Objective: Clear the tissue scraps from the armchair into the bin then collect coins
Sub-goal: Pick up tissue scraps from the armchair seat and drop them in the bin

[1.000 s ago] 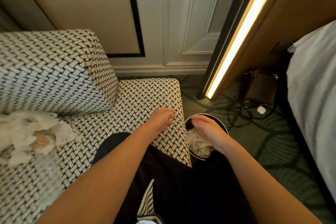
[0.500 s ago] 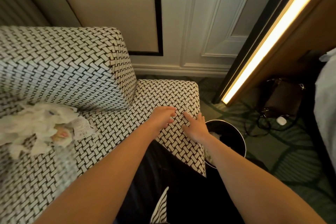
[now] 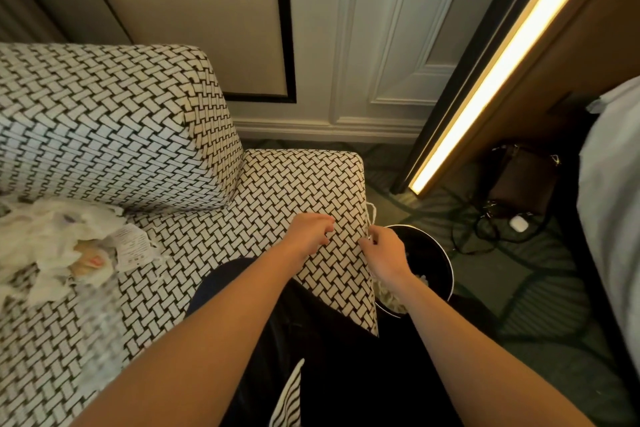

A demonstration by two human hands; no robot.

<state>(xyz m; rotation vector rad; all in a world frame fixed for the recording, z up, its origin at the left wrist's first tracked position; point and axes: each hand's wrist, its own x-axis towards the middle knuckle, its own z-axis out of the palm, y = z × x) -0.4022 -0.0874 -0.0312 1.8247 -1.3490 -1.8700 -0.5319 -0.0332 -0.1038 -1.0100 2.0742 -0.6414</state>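
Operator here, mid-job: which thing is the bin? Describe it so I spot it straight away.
Find the black-and-white woven armchair and follow its seat to the right edge, where the right hand pinches a thin tissue strip. Just beyond that edge, on the green carpet, stands the bin: round and black with a thin pale rim and white tissue inside, unlike the brown bag farther back.

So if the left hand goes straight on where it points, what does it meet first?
Probably the thin white tissue strip pinched by the right hand at the edge of the black-and-white woven armchair; depth unclear.
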